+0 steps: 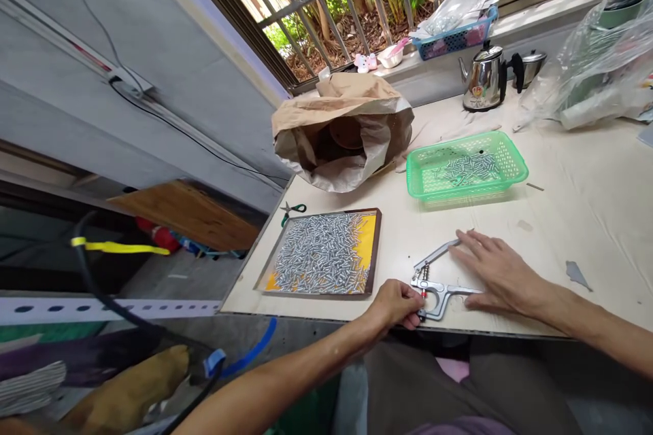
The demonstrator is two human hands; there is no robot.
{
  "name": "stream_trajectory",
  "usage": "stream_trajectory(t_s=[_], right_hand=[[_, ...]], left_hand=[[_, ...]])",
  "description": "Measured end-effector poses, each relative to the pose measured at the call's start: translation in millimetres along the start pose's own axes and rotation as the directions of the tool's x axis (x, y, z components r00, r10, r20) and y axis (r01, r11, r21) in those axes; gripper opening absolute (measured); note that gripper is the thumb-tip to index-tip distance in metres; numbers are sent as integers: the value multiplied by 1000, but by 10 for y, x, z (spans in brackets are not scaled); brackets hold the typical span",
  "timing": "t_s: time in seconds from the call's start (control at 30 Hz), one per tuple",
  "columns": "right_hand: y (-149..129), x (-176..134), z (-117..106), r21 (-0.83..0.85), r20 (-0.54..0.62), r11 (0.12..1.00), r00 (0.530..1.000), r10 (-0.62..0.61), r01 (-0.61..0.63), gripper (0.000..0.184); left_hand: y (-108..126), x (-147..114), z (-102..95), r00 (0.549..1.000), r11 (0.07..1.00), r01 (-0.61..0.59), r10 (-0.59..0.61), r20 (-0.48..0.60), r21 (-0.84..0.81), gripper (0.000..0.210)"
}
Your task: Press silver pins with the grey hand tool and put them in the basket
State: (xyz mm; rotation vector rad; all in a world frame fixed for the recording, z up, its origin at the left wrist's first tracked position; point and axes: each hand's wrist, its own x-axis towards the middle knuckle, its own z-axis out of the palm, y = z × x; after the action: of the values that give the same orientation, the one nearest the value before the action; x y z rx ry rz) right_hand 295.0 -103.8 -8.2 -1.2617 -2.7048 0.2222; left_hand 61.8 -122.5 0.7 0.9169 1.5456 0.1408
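A silver pair of hand press pliers (pixel 445 291) lies at the table's front edge, its handles spread wide, with a spring and a red bit near the jaw. My right hand (pixel 497 272) spans the two handles, fingers on the upper one and thumb by the lower one. At the jaw, my left hand (pixel 400 302) is closed in a pinch; whatever sits between its fingertips is too small or hidden to name. Left of the pliers is a shallow tray (pixel 377 238) with a yellow bottom, mostly covered by small silvery ribbed metal pieces (pixel 319 251).
Behind my right hand stands a green plastic basket (pixel 415 183) holding similar metal pieces. An open brown paper bag (pixel 341 105) occupies the back left. Green-handled scissors (pixel 296 208) lie beside the tray. A steel kettle (pixel 483 81) and plastic-wrapped items (pixel 596 75) stand at the back right.
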Motion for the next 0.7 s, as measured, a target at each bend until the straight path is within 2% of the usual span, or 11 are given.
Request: stream_trajectory(t_s=[0.07,0.17,0.37,0.43,0.47,0.5,0.53,0.57,0.6,0.63,0.7], right_hand=[[85,47,8,-12,35,1000,999,4,-3,92],[109,107,-15,-16,104,1000,994,14,-12,96],[-6,149,-142,-33,123,997,990,70,-67,87],[-31,145,-168,-30,134,997,988,80,-77,76],[-41,140,-174,-24,130,997,988,78,-76,68],[-52,133,-175,-15,120,998,990,70,-69,61],[-62,126,-171,-4,110,998,992,60,-60,53],[-71,118,-165,7,101,998,993,54,-55,46],[-79,109,-157,18,98,998,994,53,-55,42],[-85,98,-149,31,99,998,993,58,-61,39],[-83,70,-144,68,103,995,993,59,-66,41]], left_hand=[[-13,-2,3,1000,1000,0,0,-12,0,28],[-15,-8,16,1000,1000,1,0,-31,2,27],[-15,-35,22,999,998,23,-22,-37,50,20],[-40,-71,31,997,984,9,4,-71,176,19],[-53,-91,45,989,959,-50,86,-119,278,18],[-62,-108,68,961,905,-139,222,-167,402,17],[-63,-117,99,902,810,-239,390,-187,535,14],[-52,-114,137,815,681,-335,556,-162,651,15],[-27,-97,179,721,538,-415,686,-95,734,23],[14,-66,220,646,404,-478,763,0,780,36],[128,27,285,575,216,-567,795,193,795,56]])
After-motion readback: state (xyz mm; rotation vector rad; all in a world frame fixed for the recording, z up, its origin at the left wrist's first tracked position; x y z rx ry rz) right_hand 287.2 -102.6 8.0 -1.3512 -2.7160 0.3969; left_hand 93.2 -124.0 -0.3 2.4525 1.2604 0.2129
